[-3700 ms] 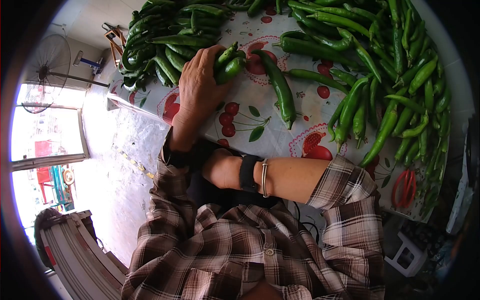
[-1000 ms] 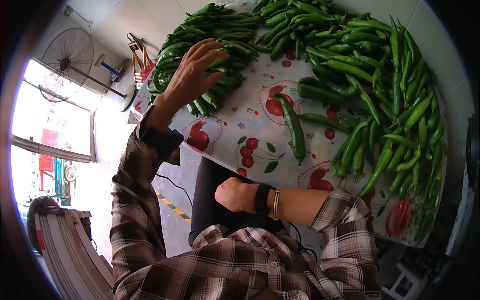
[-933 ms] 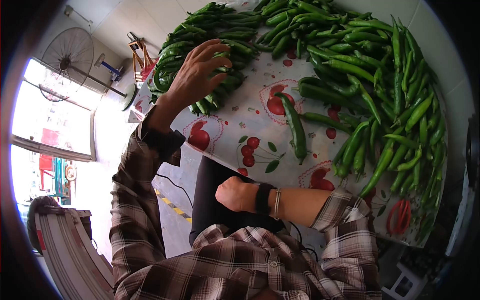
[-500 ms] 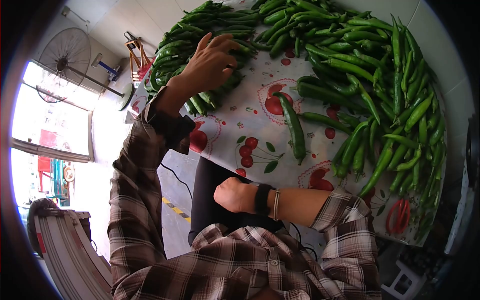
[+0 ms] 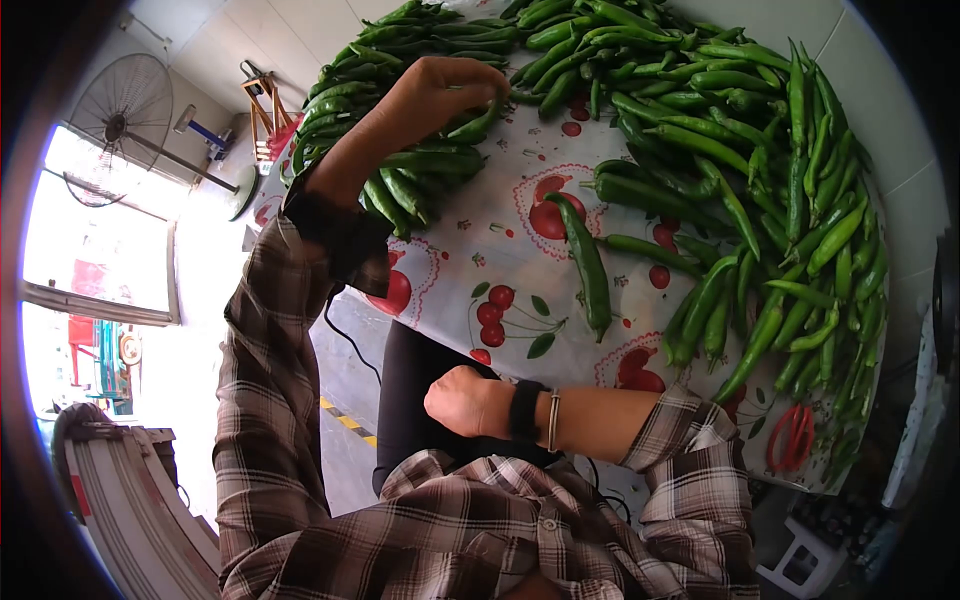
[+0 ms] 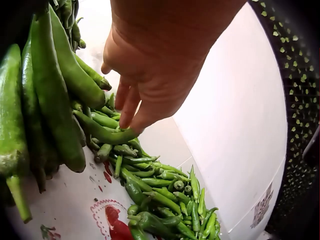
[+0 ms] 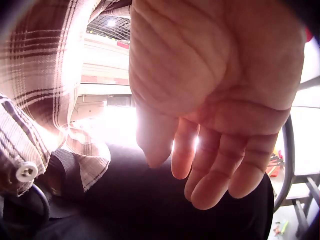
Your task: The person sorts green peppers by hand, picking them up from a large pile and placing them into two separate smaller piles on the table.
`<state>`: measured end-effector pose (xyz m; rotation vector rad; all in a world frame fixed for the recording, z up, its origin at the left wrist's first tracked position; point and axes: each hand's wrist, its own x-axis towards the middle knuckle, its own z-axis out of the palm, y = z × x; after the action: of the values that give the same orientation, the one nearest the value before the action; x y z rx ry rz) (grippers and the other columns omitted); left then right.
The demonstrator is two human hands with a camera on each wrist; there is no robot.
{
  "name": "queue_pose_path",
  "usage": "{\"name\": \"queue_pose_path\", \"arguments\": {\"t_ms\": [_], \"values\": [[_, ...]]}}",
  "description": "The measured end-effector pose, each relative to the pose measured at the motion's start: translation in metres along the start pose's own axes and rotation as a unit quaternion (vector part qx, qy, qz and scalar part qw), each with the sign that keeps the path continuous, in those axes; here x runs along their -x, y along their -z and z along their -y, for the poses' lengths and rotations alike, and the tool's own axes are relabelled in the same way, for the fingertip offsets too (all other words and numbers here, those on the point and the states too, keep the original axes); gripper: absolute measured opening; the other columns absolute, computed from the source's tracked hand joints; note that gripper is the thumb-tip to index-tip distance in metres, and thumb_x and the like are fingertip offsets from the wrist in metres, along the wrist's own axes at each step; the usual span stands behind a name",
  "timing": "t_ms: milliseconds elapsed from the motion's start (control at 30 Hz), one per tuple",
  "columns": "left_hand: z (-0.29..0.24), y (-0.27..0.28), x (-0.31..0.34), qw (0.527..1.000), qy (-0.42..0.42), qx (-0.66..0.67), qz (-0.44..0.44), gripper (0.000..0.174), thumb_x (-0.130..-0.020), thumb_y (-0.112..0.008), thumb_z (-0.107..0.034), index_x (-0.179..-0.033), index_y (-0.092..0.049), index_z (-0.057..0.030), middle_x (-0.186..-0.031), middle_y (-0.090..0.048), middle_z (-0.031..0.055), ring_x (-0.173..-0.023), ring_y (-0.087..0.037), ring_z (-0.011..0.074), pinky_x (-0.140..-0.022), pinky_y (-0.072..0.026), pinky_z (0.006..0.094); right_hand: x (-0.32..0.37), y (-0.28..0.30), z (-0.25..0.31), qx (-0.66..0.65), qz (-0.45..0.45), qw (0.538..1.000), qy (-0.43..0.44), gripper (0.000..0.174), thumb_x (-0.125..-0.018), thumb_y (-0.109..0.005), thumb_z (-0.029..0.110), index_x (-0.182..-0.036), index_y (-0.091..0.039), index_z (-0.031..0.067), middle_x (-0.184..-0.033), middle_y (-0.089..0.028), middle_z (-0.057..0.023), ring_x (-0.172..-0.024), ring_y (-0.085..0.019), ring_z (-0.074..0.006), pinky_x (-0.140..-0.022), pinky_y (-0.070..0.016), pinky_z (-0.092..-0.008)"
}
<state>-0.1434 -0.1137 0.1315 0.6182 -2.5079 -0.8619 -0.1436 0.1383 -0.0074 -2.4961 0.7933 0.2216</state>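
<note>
My left hand point(image 5: 437, 88) reaches over the left pile of long green chili peppers point(image 5: 400, 195). Its fingers and thumb pinch the end of one curved green chili pepper point(image 6: 102, 131), which also shows under the fingertips as a slanting green pepper point(image 5: 478, 126) in the head view. Large peppers point(image 6: 55, 95) lie close beside the hand in the left wrist view. My right hand point(image 5: 468, 400) hangs over the lap, holding nothing; its fingers point(image 7: 212, 185) are loosely bent in the right wrist view.
A bigger heap of green chili peppers point(image 5: 800, 200) covers the right side of the table. One single pepper point(image 5: 584, 270) lies mid-table on the cherry-patterned tablecloth point(image 5: 450, 270). Red bands point(image 5: 791, 438) lie at the near right corner. A standing fan point(image 5: 117, 127) is off to the left.
Earlier my left hand held peppers at the left pile, then hovered there with spread fingers. Now it has moved slightly right and pinches a pepper. The right hand stays over the lap.
</note>
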Motion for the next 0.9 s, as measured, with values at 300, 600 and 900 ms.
{"name": "queue_pose_path", "arguments": {"t_ms": [300,600,900], "values": [[-0.038,-0.006,0.013,0.953,0.065,0.295,-0.005,0.026,-0.095,-0.050,-0.020,-0.113,-0.049,-0.0018,-0.098,-0.063,0.0087,-0.084,-0.063,0.0134,-0.074,-0.0499,0.0262,0.002,0.002,0.002,0.014,-0.007,1.000,-0.007,0.015,-0.071,-0.063,0.010,-0.083,-0.069,0.0055,-0.080,-0.069,-0.0084,-0.077,-0.068,-0.0217,-0.058,-0.0530,-0.0332],[-0.060,-0.055,0.066,0.896,0.114,0.427,0.043,0.038,-0.090,-0.057,-0.012,-0.123,-0.046,0.0027,-0.105,-0.061,0.0106,-0.087,-0.059,0.0141,-0.081,-0.0493,0.0294,-0.002,-0.004,-0.001,0.043,-0.023,0.999,-0.002,0.010,-0.070,-0.060,0.009,-0.077,-0.067,0.0072,-0.074,-0.067,-0.0096,-0.072,-0.068,-0.0250,-0.058,-0.0536,-0.0346],[-0.064,-0.058,0.085,0.874,0.126,0.465,0.066,0.036,-0.086,-0.057,-0.007,-0.121,-0.053,0.0025,-0.109,-0.062,0.0066,-0.091,-0.059,0.0111,-0.082,-0.0484,0.0274,-0.001,-0.011,-0.004,0.067,-0.066,0.996,0.003,0.004,-0.073,-0.058,0.011,-0.075,-0.062,0.0096,-0.069,-0.064,-0.0080,-0.068,-0.067,-0.0230,-0.056,-0.0522,-0.0338]]}}
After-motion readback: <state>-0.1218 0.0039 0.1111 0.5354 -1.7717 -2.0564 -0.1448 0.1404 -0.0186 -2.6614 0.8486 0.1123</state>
